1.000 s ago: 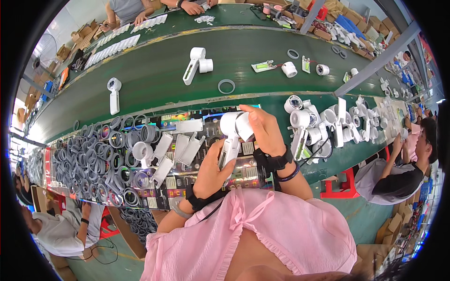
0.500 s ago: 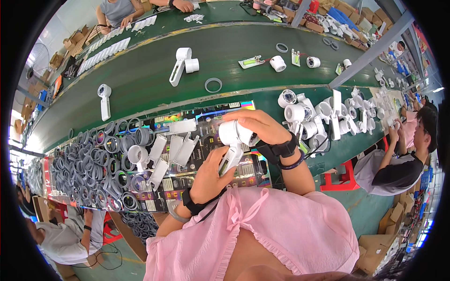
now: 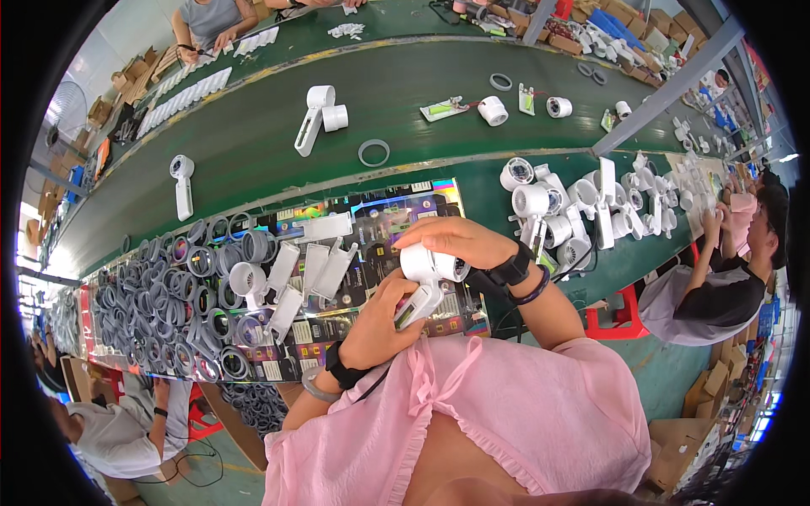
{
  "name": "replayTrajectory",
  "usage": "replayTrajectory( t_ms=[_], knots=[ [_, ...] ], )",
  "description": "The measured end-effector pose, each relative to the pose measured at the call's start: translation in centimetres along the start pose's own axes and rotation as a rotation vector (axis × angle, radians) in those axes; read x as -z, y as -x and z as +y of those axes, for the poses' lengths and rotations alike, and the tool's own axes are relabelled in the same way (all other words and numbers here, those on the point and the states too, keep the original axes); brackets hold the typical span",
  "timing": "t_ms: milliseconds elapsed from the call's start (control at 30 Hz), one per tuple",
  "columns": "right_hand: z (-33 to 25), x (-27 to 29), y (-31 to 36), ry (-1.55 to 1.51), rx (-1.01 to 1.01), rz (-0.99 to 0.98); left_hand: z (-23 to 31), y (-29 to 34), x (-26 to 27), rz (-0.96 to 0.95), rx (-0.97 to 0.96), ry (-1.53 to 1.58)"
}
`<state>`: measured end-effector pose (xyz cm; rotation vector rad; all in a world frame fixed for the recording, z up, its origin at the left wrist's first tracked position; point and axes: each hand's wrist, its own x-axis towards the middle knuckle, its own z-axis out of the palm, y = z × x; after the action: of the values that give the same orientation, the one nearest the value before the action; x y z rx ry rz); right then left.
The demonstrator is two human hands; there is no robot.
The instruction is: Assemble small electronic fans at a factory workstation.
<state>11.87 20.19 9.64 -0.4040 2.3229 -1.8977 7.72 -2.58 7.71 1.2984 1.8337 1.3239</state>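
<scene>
A white handheld fan point(image 3: 428, 268) is held between my two hands, just in front of my chest. My left hand point(image 3: 381, 322) is closed around its handle. Over the round fan head lies my right hand point(image 3: 464, 241), its fingers curled across the top and the palm against the far side. Beside the left hand, several white plastic handle covers point(image 3: 318, 271) lie on printed cardboard sheets point(image 3: 405, 221). Left of these is a large heap of grey rings point(image 3: 173, 291), with a loose white fan head point(image 3: 247, 278) at its edge.
Several white fans and fan parts point(image 3: 582, 207) are piled to the right. Beyond the bench runs a green conveyor belt point(image 3: 245, 143) carrying fan parts, a grey ring point(image 3: 374, 153) and small circuit assemblies. A slanted metal post point(image 3: 666, 84) rises at the right. Co-workers sit on both sides.
The fan has tilted a little in my hands, and more of its dark front opening shows. My right hand has shifted slightly. Parts on the belt have moved a little left.
</scene>
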Motion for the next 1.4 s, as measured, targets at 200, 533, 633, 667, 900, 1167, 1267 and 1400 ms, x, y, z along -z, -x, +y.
replayTrajectory(
  t_ms=[200,533,633,667,900,1167,1267,1400],
  knots=[
    [0.9,-1.5,0.3,-0.180,-0.044,0.274,0.6,-0.2,0.1,-0.014,0.028,0.079],
    [0.4,-1.7,0.2,0.109,0.026,0.517,1.1,-0.4,0.2,0.013,0.166,0.119],
    [-0.6,-2.0,0.2,0.247,0.093,0.600,1.5,-0.3,0.2,0.052,0.156,0.055],
    [-0.7,-2.0,0.2,0.243,0.093,0.596,1.5,-0.2,0.2,0.055,0.161,0.054],
    [-0.6,-1.8,0.4,0.296,0.214,0.643,1.5,-0.8,0.4,0.031,0.097,0.057],
    [-0.8,-3.8,-0.3,0.331,0.127,0.720,1.6,-0.7,-0.3,-0.033,0.173,0.194],
    [1.2,-4.1,-0.6,0.234,0.114,0.709,2.0,-0.8,-0.7,-0.101,0.279,0.240],
    [1.6,-4.1,-0.9,0.157,0.048,0.662,1.0,-0.7,-1.3,-0.085,0.307,0.218]
  ],
)
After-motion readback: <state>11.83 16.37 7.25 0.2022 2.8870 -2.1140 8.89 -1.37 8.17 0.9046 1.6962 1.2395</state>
